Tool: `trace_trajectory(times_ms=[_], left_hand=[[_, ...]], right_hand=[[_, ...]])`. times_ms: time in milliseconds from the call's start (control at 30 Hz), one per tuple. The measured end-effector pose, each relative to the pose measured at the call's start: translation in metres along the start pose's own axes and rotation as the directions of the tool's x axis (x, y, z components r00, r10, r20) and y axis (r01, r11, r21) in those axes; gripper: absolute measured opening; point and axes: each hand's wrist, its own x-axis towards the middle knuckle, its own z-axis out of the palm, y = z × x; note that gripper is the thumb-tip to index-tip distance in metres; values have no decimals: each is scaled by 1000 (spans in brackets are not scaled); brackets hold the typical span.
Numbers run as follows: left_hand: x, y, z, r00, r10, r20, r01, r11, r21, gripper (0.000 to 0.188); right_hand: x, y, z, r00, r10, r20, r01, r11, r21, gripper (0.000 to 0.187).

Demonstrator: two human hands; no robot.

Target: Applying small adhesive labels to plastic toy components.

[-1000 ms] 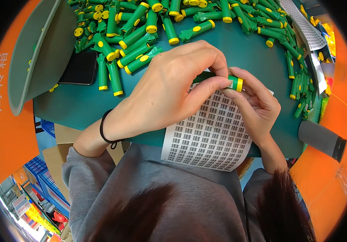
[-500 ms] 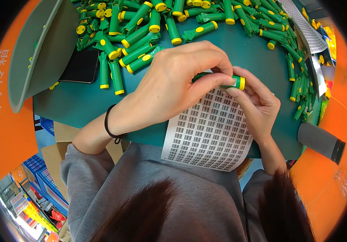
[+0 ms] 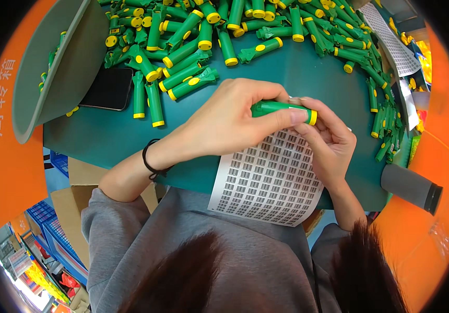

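Observation:
Between my hands, just above the table, is a small green plastic tube with a yellow end ring (image 3: 274, 108). My left hand (image 3: 235, 116), with a black band round the wrist, grips it from the left, thumb laid along its side toward the yellow end. The fingers of my right hand (image 3: 333, 136) close around the yellow end, partly hidden behind the tube. Beneath both hands a white sheet of small printed labels (image 3: 266, 180) bends over the table's near edge. Whether a loose label sits under my fingers cannot be made out.
Similar green tubes (image 3: 188, 57) lie heaped across the far side of the green table (image 3: 182, 169) and down its right. A dark phone (image 3: 107, 88) and a tilted grey-green basin (image 3: 60, 78) are at left. A grey cylinder (image 3: 410, 187) lies at right, near another label sheet (image 3: 389, 39).
My left fingers have shifted from a pinch near the yellow end to a thumb-long hold, uncovering more of the tube. Both hands remain over the sheet.

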Motion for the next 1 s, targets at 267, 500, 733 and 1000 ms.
trace_trajectory(times_ms=[267, 500, 733, 1000], left_hand=[[0, -4, 6, 997, 59, -58, -60, 998, -19, 33], [-70, 23, -145, 222, 446, -867, 80, 878, 473, 27], [-29, 23, -39, 758, 641, -121, -387, 592, 707, 30], [20, -22, 57, 761, 649, -7, -573, 677, 462, 31]], right_hand=[[3, -6, 2, 1000, -17, 26, 18, 999, -36, 53], [-24, -36, -67, 941, -62, -334, -196, 701, -685, 46], [-42, -4, -62, 947, 149, -283, -220, 947, -236, 52], [-42, 1, -33, 973, -41, -227, 27, 998, -64, 49]])
